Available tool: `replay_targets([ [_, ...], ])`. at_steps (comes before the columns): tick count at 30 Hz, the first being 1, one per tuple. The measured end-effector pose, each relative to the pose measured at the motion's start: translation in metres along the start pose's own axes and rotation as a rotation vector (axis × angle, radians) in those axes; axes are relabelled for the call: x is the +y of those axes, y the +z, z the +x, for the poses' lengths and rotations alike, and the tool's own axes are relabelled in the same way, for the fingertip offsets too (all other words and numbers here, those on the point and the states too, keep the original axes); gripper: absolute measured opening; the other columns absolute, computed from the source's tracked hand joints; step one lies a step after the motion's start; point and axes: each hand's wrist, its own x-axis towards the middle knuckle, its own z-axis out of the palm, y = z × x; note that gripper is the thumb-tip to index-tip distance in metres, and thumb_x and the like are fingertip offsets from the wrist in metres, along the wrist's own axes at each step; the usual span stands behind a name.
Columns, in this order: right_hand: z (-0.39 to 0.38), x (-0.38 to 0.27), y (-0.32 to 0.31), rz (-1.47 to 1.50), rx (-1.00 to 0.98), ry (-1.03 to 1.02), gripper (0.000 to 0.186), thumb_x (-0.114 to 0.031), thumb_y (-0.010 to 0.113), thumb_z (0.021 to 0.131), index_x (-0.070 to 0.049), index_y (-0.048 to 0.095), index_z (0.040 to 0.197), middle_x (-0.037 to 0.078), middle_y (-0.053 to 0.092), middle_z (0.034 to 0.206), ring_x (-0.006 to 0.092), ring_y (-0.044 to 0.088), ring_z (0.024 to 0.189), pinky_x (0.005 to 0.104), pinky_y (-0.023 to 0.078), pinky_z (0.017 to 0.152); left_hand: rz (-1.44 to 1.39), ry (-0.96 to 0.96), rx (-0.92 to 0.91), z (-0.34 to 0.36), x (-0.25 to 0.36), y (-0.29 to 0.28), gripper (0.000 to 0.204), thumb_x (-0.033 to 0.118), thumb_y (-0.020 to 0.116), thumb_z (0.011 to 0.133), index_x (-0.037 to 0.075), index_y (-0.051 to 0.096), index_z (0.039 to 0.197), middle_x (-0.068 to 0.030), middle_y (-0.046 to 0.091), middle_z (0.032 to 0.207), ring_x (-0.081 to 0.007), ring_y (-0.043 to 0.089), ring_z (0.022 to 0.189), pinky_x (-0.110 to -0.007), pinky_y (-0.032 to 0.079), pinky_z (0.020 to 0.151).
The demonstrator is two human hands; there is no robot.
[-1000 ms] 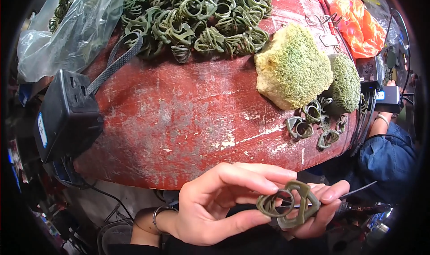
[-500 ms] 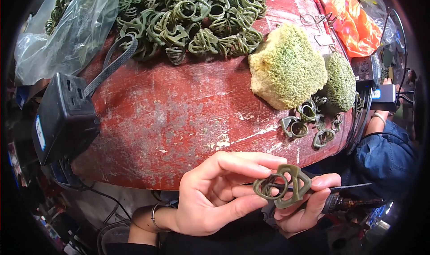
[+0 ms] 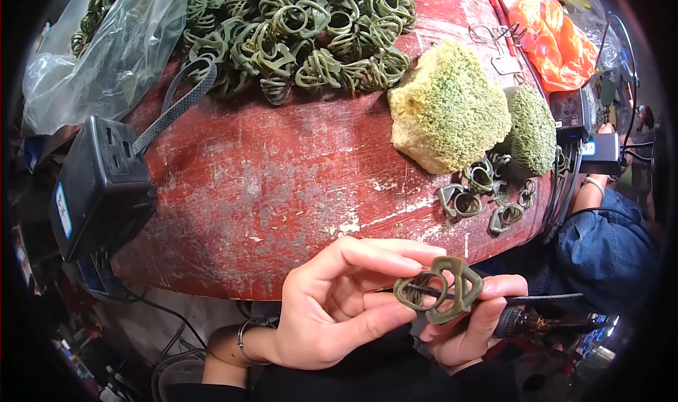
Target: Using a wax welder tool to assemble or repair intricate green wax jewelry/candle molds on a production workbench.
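In front of the table's near edge, my left hand (image 3: 335, 303) pinches an olive-green ring piece (image 3: 458, 289) between thumb and fingers. The piece has a round band on the left and an angular, cut-out frame on the right. A thin dark rod (image 3: 544, 299), like a needle file, shows inside the band and again beyond my right hand (image 3: 470, 328). My right thumb and forefinger are closed on this rod beside the frame; its middle is hidden. Several similar ring pieces (image 3: 466, 203) lie on the table beyond my hands, to the right.
A large heap of green ring pieces (image 3: 296, 34) covers the far side of the red table (image 3: 247, 197). Two rough yellow-green blocks (image 3: 452, 109) (image 3: 531, 130) stand at right, near an orange bag (image 3: 554, 42). A black box (image 3: 106, 183) and clear bag (image 3: 134, 49) are left. A person's arm (image 3: 590, 193) is right.
The rod has slid leftward through the ring piece, and more of it shows inside the band. The ring piece has shifted slightly left and up. Both hands keep their grip.
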Motion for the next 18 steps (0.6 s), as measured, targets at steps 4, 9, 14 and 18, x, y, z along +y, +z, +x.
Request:
replay_targets([
  [4,-0.004,0.000,-0.003,-0.009,0.149,-0.086,0.033,-0.032,0.052,0.086,-0.004,0.040,0.097,0.014,0.055,0.065,0.0168,0.059,0.052,0.0240,0.048,0.042,-0.020,-0.010,0.005,-0.001,0.001,0.002,0.030,0.004,0.065,0.077,-0.001,0.045,0.099,-0.0295,0.048,0.112,-0.0318,0.053,0.104,-0.041,0.046,0.088],
  [9,0.001,0.000,-0.008,-0.053,-0.041,-0.029,0.029,-0.030,0.050,0.088,-0.004,0.041,0.097,0.014,0.056,0.065,0.0163,0.059,0.051,0.0219,0.046,0.042,0.006,0.000,0.007,0.001,-0.002,0.001,0.029,0.006,0.064,0.078,-0.001,0.046,0.099,-0.0290,0.050,0.110,-0.0313,0.054,0.103,-0.042,0.045,0.087],
  [14,0.005,0.012,-0.001,-0.092,0.030,-0.249,0.029,-0.030,0.046,0.090,-0.003,0.038,0.096,0.011,0.057,0.056,0.0135,0.055,0.042,0.0204,0.043,0.038,-0.003,-0.009,-0.004,-0.001,-0.002,0.001,0.028,0.009,0.063,0.079,-0.001,0.047,0.100,-0.0284,0.051,0.109,-0.0305,0.054,0.102,-0.041,0.045,0.087],
  [18,0.006,0.013,-0.002,-0.070,0.019,-0.267,0.029,-0.031,0.045,0.090,-0.003,0.037,0.094,0.011,0.056,0.054,0.0152,0.055,0.040,0.0217,0.044,0.037,-0.012,-0.024,0.014,0.000,-0.003,0.001,0.029,0.008,0.064,0.078,-0.001,0.047,0.100,-0.0283,0.051,0.109,-0.0302,0.055,0.101,-0.041,0.045,0.087],
])
